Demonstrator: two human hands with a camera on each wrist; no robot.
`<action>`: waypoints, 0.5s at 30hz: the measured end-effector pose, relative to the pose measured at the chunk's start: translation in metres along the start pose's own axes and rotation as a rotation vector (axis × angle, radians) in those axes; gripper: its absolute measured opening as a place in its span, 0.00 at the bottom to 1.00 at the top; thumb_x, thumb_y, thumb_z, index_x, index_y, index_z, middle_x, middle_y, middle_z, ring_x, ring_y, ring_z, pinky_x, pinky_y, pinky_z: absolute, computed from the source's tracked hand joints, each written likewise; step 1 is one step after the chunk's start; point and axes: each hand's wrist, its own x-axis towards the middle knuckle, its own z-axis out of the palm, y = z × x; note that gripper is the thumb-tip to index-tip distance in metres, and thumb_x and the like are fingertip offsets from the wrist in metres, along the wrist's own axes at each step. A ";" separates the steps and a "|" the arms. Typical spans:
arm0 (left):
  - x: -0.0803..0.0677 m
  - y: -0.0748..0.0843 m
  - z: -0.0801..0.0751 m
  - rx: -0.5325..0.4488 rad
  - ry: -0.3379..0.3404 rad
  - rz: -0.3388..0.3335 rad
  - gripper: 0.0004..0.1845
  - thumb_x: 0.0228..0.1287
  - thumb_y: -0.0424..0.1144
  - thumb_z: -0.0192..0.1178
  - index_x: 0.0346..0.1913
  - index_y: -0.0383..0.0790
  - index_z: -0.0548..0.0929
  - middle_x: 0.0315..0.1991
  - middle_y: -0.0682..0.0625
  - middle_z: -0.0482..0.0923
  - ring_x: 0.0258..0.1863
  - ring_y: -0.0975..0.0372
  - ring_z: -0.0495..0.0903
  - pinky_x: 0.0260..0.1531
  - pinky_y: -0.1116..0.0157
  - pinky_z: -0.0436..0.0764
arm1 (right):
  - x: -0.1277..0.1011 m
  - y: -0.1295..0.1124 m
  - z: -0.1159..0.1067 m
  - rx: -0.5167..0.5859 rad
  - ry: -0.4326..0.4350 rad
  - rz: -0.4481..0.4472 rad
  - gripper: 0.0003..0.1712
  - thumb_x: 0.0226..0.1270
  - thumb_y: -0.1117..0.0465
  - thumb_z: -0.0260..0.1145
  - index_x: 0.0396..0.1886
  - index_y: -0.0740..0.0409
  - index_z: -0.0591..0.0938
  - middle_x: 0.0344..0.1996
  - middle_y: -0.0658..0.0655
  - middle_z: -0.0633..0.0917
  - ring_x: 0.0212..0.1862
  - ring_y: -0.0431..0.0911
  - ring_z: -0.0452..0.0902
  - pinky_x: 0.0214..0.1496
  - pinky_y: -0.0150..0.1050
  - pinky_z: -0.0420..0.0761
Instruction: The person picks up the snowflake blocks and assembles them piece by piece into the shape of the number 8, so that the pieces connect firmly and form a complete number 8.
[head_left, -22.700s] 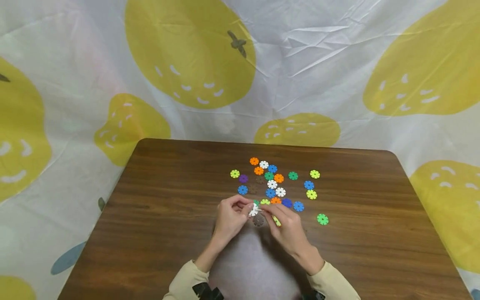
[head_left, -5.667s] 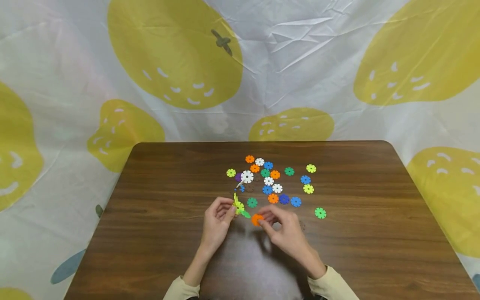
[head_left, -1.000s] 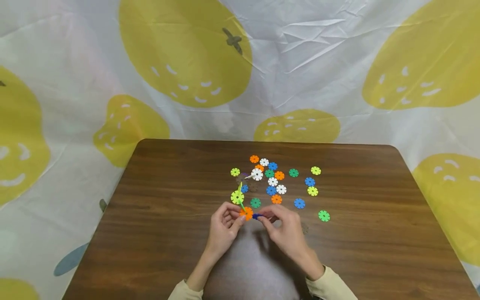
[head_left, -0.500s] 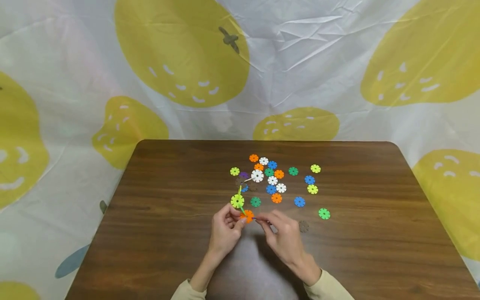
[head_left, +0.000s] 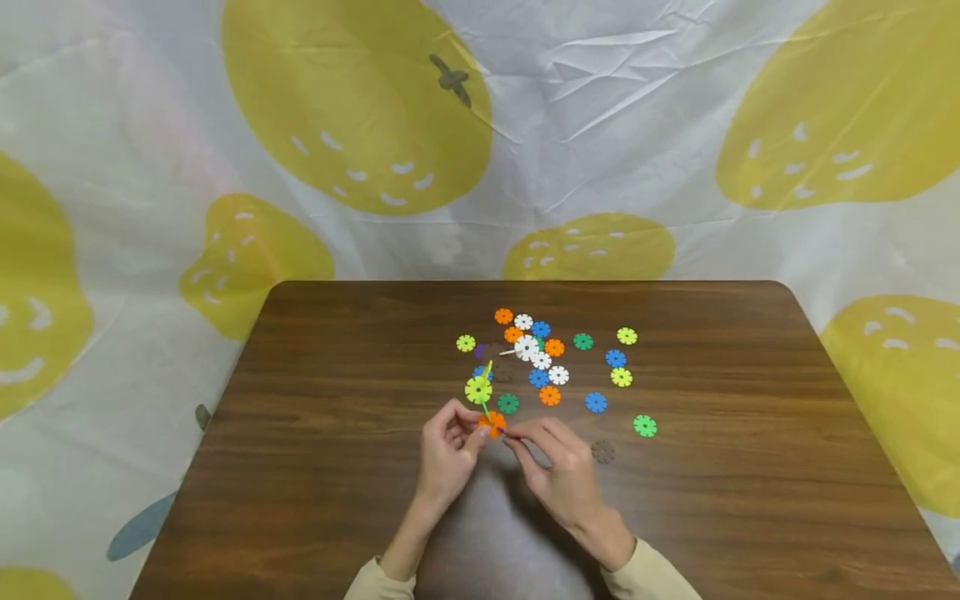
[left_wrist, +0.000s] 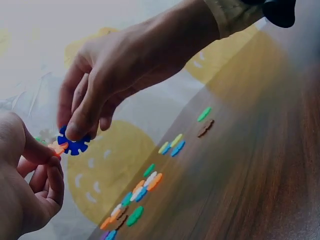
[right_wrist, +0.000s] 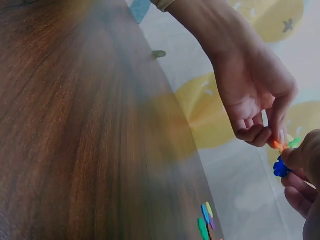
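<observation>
Above the brown table (head_left: 315, 467), my left hand (head_left: 472, 433) pinches an orange disc (head_left: 492, 423). That disc ends a chain of joined discs running up through a yellow-green disc (head_left: 477, 389) to a white disc (head_left: 527, 346). My right hand (head_left: 517, 439) pinches a small blue disc (left_wrist: 75, 145) edge-on against the orange disc (left_wrist: 60, 148). In the right wrist view the blue disc (right_wrist: 280, 168) sits just below the orange piece (right_wrist: 277, 145) held by the left hand (right_wrist: 265, 135). From the head view the blue disc is hidden between the fingers.
Several loose coloured discs lie behind the hands, among them a green disc (head_left: 644, 426), a brown disc (head_left: 602, 452) and a blue disc (head_left: 596, 402). A white cloth with yellow fruit prints (head_left: 360, 108) hangs behind and around the table.
My right hand has moved left and brought the blue disc up against the orange disc. The chain's far end has swung slightly to the right.
</observation>
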 end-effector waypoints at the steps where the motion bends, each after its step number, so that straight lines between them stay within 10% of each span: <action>1: 0.000 0.000 -0.001 -0.006 -0.003 0.008 0.07 0.54 0.13 0.61 0.35 0.21 0.76 0.28 0.33 0.78 0.25 0.68 0.77 0.25 0.77 0.77 | -0.001 0.000 0.000 0.002 -0.013 0.014 0.14 0.48 0.74 0.78 0.37 0.62 0.88 0.32 0.54 0.88 0.34 0.46 0.85 0.42 0.30 0.85; 15: 0.001 -0.001 -0.009 -0.116 0.012 -0.077 0.10 0.63 0.18 0.58 0.45 0.16 0.72 0.36 0.37 0.78 0.30 0.67 0.82 0.36 0.72 0.85 | -0.010 0.056 -0.031 -0.261 -0.165 0.443 0.22 0.50 0.76 0.76 0.47 0.69 0.84 0.40 0.65 0.84 0.38 0.56 0.83 0.36 0.48 0.86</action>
